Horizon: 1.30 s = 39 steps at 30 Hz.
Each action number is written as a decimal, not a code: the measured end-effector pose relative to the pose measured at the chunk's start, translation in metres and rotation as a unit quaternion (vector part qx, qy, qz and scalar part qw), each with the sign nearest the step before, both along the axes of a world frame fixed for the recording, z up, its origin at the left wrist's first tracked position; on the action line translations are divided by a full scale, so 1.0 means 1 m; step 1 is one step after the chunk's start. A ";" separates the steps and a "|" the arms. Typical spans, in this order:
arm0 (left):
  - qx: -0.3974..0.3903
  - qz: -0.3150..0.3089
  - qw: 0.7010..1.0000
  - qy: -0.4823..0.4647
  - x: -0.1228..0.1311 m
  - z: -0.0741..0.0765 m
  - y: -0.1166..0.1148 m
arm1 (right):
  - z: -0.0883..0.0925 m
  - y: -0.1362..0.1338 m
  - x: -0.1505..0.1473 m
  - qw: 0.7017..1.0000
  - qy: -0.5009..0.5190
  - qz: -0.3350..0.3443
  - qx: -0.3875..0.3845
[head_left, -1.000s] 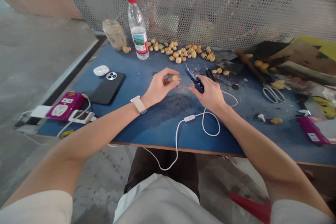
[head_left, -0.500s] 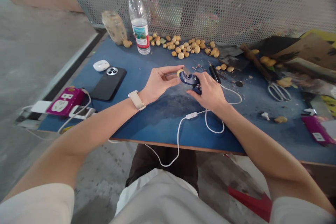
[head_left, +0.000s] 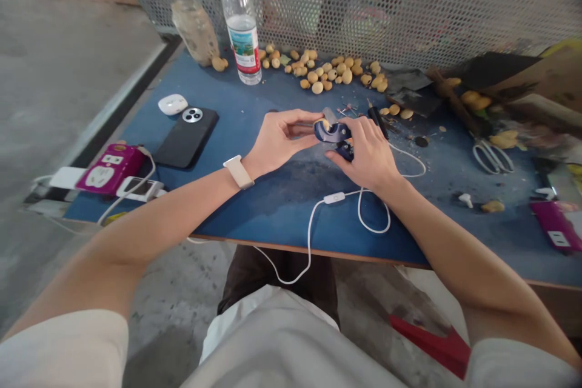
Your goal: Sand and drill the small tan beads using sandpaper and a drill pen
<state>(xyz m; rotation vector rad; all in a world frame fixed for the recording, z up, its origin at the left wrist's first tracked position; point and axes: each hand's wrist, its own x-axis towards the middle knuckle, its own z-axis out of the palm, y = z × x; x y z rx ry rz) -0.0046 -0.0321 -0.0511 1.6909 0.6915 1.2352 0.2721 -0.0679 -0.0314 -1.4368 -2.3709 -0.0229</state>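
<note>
My left hand (head_left: pixel 279 140) and my right hand (head_left: pixel 367 154) meet above the middle of a blue tabletop (head_left: pixel 282 209). My right hand grips a blue-handled plier-like tool (head_left: pixel 333 131). The fingertips of my left hand pinch a small tan nut (head_left: pixel 325 125) at the tool's jaws, partly hidden there. A black-handled tool (head_left: pixel 377 121) lies just beyond my right hand. Many more tan nuts (head_left: pixel 327 76) are spread along the far side of the table.
A plastic water bottle (head_left: pixel 240 24) and a cloudy bag (head_left: pixel 195 33) stand at the back, before a perforated metal screen (head_left: pixel 364 0). To the left lie a black phone (head_left: pixel 186 136), an earbud case (head_left: pixel 173 104) and a magenta power socket (head_left: pixel 111 168). A white cable (head_left: pixel 334 197) crosses the table. Scissors (head_left: pixel 493 157) lie right.
My hands have moved closer together. The nut has gone from my left fingers' open pinch to the tool's jaws, and the blue tool has turned towards my left hand.
</note>
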 end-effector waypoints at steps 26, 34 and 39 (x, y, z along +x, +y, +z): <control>-0.033 -0.013 0.999 -0.021 0.006 0.009 -0.013 | -0.003 -0.005 0.002 1.000 0.025 0.012 -0.004; -0.027 -0.002 1.000 -0.009 0.004 0.008 -0.012 | -0.004 -0.004 0.002 0.999 0.031 0.015 -0.010; -0.020 -0.011 1.000 -0.016 0.003 0.004 -0.009 | -0.003 -0.004 0.001 0.999 0.026 0.015 -0.014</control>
